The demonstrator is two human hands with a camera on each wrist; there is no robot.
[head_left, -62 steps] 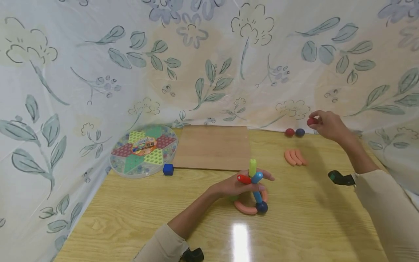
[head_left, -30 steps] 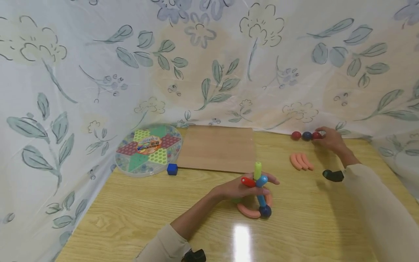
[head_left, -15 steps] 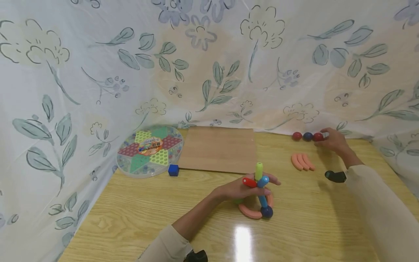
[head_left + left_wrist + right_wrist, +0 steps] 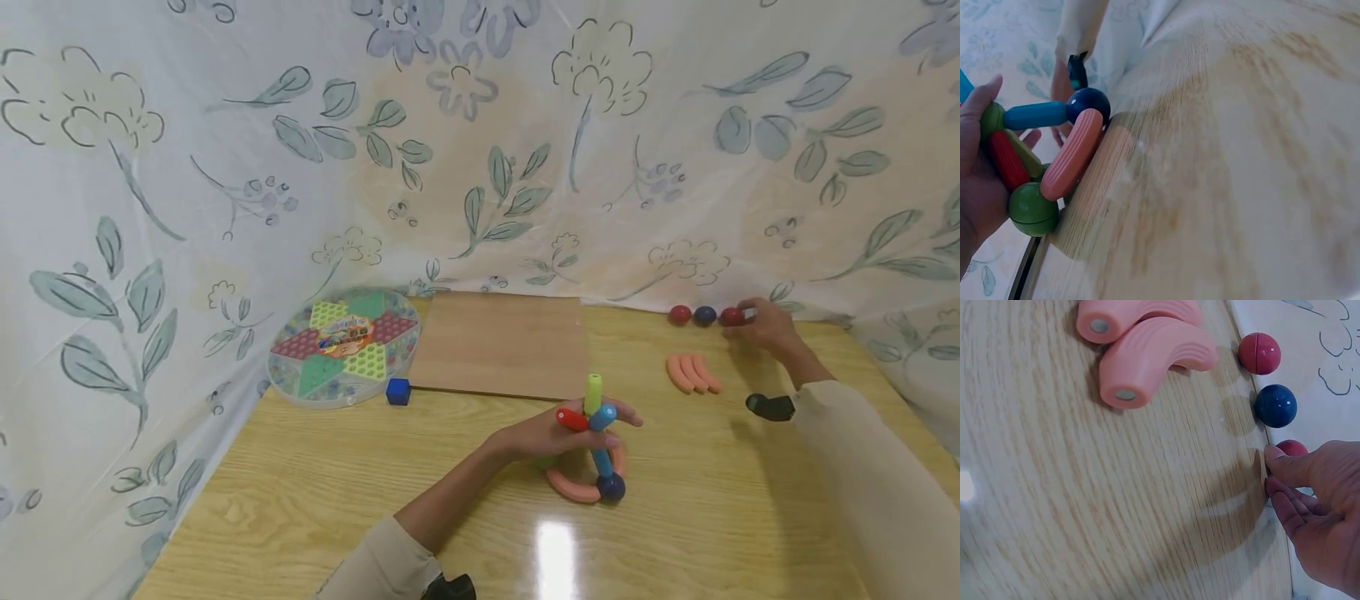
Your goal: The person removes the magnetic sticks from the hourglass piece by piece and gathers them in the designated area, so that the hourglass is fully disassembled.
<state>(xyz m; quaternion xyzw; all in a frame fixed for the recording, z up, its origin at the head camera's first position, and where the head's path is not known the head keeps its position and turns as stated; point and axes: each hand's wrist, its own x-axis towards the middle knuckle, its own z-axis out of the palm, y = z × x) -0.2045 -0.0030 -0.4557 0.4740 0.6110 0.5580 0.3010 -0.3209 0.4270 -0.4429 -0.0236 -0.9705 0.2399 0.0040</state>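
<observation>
My left hand (image 4: 528, 435) holds a magnetic stick-and-ball structure, the thumb round its upper part. Red (image 4: 572, 419), lime (image 4: 593, 392) and light blue (image 4: 603, 417) sticks point up and out of it. Its base is a ring of curved pink sticks (image 4: 573, 487) on the table, with a dark blue ball (image 4: 611, 487) at the front. The left wrist view shows a green ball (image 4: 1034, 209) close to the palm. At the back right, my right hand (image 4: 768, 325) pinches a red ball (image 4: 732, 317), partly hidden behind the thumb in the right wrist view.
Left of that hand, a dark blue ball (image 4: 705, 316) and another red ball (image 4: 679, 315) stand in a row along the cloth. Three curved pink sticks (image 4: 693, 374) lie in front. A wooden board (image 4: 502, 342), a round Chinese checkers set (image 4: 345, 346) and a blue cube (image 4: 398, 392) are further left.
My right hand has lowered the red ball to the table, at the right end of the row, and shifted it slightly right. My left hand keeps its hold on the structure.
</observation>
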